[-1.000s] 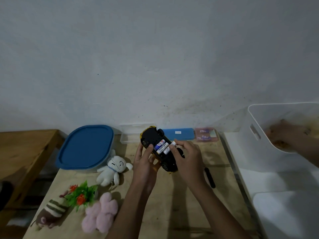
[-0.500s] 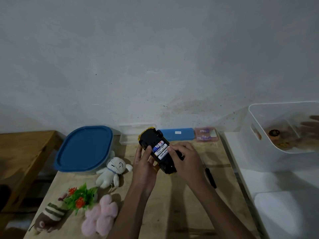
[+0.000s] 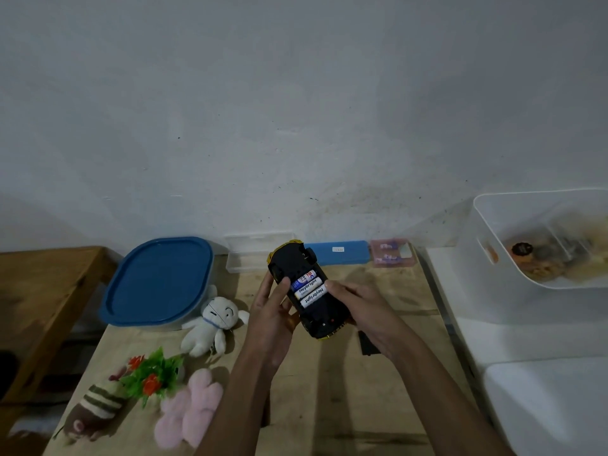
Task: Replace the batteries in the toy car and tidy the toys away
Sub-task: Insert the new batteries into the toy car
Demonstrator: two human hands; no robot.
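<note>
Head view | toy car (image 3: 307, 291) upturned, gripped by left hand (image 3: 273, 319) and right hand (image 3: 363, 311) | three batteries (image 3: 307, 288) inside | two read "Heybright"

Lighting is dim and cool, with mild noise throughout. Soft shadows fall on the table (image 3: 329, 406) beneath the forearms. The white bin (image 3: 487, 284) at right reads brightest. Wide-angle distortion bends the frame edges. The battery labels (image 3: 309, 289) stay legible; the corners look soft.

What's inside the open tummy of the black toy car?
Three batteries lie side by side inside the upturned black toy car; two read Heybright. Their undersides are hidden.
</note>
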